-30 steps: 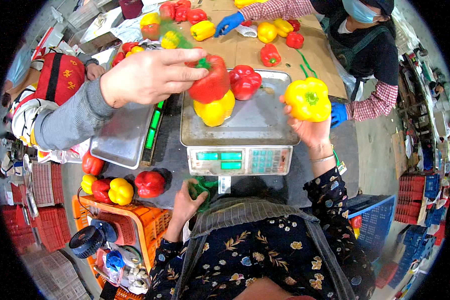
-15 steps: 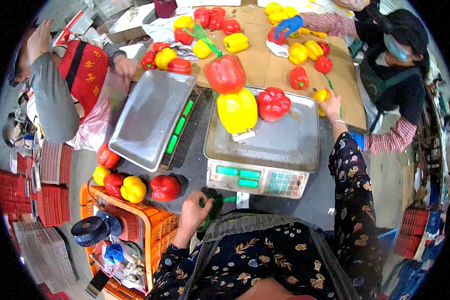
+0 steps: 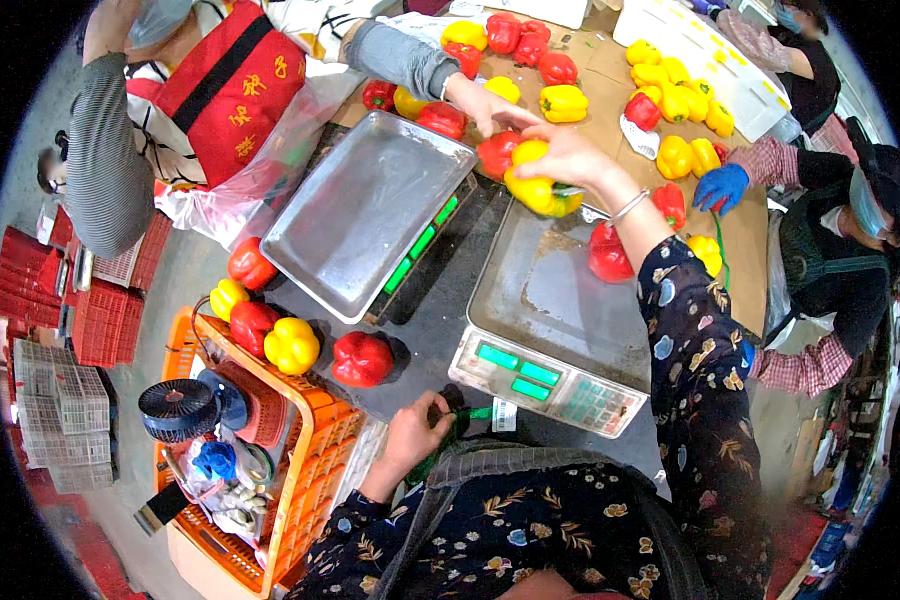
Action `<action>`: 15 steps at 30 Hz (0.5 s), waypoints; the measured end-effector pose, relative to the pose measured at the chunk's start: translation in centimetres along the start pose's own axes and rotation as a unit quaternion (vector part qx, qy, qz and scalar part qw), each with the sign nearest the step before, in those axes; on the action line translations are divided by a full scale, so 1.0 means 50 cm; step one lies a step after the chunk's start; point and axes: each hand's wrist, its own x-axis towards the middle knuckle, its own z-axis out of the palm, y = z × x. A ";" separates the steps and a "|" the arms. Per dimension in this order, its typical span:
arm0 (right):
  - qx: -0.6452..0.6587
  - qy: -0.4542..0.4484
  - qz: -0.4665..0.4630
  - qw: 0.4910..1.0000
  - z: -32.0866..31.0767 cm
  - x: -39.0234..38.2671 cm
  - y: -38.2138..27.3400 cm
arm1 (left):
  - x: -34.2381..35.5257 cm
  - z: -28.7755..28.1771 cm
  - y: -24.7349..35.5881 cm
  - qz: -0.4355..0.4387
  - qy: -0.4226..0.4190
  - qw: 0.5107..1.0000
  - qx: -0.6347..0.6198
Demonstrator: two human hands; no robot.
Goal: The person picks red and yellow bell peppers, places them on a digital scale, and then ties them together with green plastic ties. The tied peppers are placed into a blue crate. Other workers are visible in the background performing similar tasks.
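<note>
My right hand (image 3: pixel 578 160) is closed on a yellow pepper (image 3: pixel 540 195) above the far edge of the right scale's steel pan (image 3: pixel 535 285). A red pepper (image 3: pixel 495 155) is against it on the left, beside a co-worker's bare hand (image 3: pixel 478 108); whether that hand touches it I cannot tell. Another red pepper (image 3: pixel 610 255) sits in the pan. A yellow pepper (image 3: pixel 705 250) lies just beyond the pan's right side. My left hand (image 3: pixel 418 435) is curled round green mesh netting (image 3: pixel 455 420) at the table's near edge, below the scale's display.
A second scale (image 3: pixel 360 210) stands left. Several peppers line the left edge (image 3: pixel 292 345) and others cover the cardboard (image 3: pixel 600 120) behind. An orange crate (image 3: pixel 325 470) holds a fan (image 3: pixel 178 408) and oddments. A worker in blue gloves (image 3: pixel 720 185) is right; another (image 3: pixel 110 160) is left.
My right hand has left the yellow pepper at the right and moved left onto the stacked peppers, which are now lifted off the pan's middle. The co-worker's grey-sleeved arm has reached in. The view has shifted.
</note>
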 end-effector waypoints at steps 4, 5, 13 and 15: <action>0.244 0.011 0.053 0.968 -0.059 -0.046 0.041 | -0.005 -0.017 0.014 0.069 -0.052 0.996 0.000; 0.314 0.011 0.039 0.949 -0.068 -0.063 0.057 | -0.002 -0.021 0.015 0.110 -0.053 0.993 0.000; 0.754 0.046 0.052 0.654 -0.046 -0.316 0.001 | 0.113 -0.117 0.186 0.289 0.070 0.947 -0.123; 0.778 0.039 0.026 0.626 -0.028 -0.359 -0.013 | 0.160 -0.096 0.239 0.301 0.022 0.910 -0.286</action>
